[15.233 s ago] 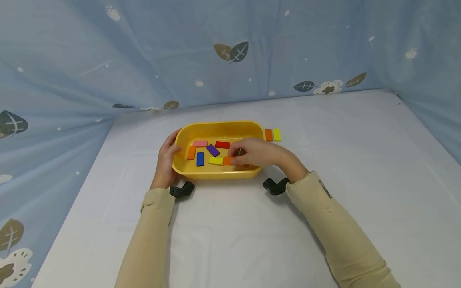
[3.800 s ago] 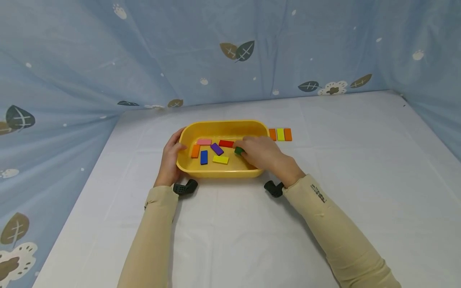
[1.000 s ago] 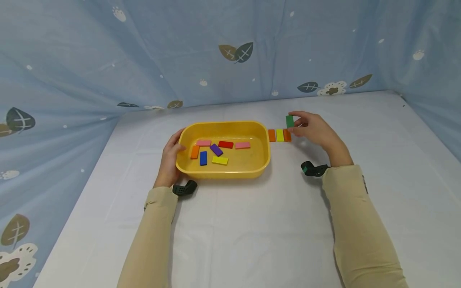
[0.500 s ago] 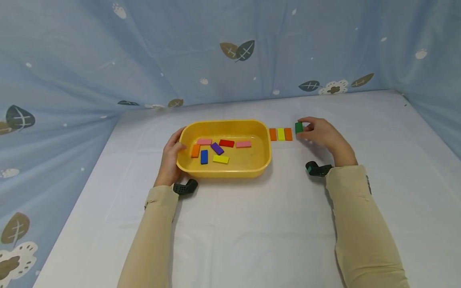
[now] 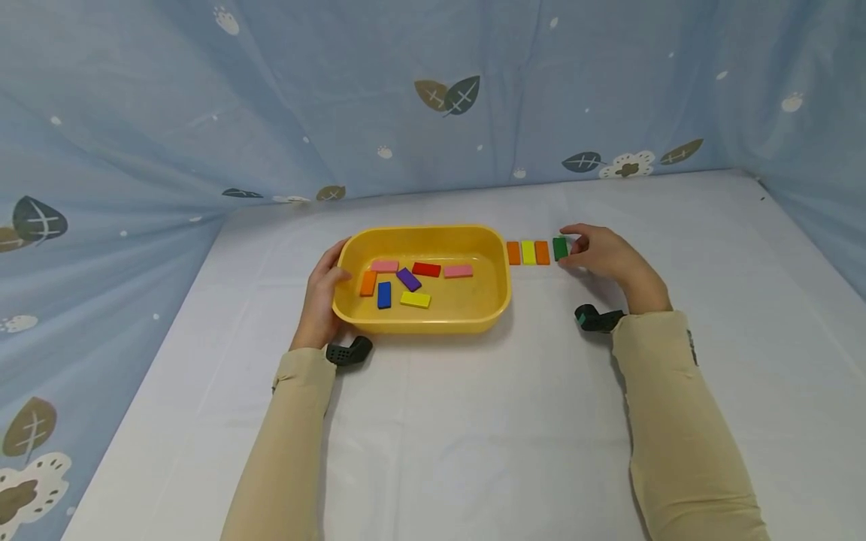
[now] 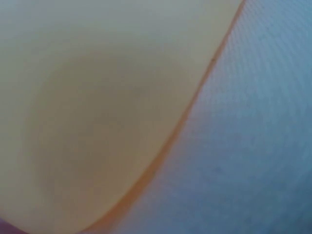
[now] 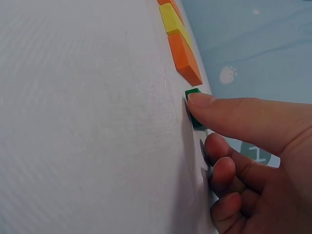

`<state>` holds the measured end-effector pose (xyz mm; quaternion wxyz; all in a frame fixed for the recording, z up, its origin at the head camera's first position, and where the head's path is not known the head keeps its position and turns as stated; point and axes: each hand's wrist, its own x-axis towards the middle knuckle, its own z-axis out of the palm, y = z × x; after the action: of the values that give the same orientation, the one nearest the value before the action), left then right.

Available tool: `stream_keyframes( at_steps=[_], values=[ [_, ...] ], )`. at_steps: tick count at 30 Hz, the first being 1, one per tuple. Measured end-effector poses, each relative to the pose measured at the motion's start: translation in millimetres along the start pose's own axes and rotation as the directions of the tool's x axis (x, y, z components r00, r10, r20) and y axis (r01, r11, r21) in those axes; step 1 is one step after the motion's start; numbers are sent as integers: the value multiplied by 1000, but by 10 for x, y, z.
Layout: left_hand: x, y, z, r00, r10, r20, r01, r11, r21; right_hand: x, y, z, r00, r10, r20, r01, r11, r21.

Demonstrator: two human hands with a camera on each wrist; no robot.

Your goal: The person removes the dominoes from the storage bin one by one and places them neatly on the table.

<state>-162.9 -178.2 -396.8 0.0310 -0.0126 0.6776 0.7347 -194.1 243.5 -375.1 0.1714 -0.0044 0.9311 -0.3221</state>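
My left hand [image 5: 319,300] grips the left end of a yellow plastic tub [image 5: 419,327], thumb over the rim. The left wrist view shows only the tub's blurred wall [image 6: 107,122] against the cloth. My right hand [image 5: 605,259] pinches a green rectangular block [image 5: 560,249] by its ends, down at the table surface. In the right wrist view the thumb [image 7: 229,114] covers part of the green block [image 7: 194,105]. It stands just right of a row of orange [image 5: 514,253], yellow [image 5: 528,252] and orange [image 5: 543,252] blocks, a small gap apart.
Inside the tub lie several loose blocks, among them a red one [image 5: 426,269], a blue one [image 5: 384,295] and a purple one [image 5: 409,279]. White cloth [image 5: 473,428] covers the table. A blue patterned curtain [image 5: 338,98] hangs behind it.
The right hand has taken the green block from the tub, carried it right past the row and lowered it to the table. Earlier, another orange block joined the row. The left hand keeps its grip.
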Motion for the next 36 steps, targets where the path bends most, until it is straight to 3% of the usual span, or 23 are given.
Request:
stream_keyframes(
  at_steps=[36],
  values=[
    [17,-15,-17,1000,11,3,-11,1000,-1,35,3,20,1000,7,30,-7,1000,-3]
  ],
)
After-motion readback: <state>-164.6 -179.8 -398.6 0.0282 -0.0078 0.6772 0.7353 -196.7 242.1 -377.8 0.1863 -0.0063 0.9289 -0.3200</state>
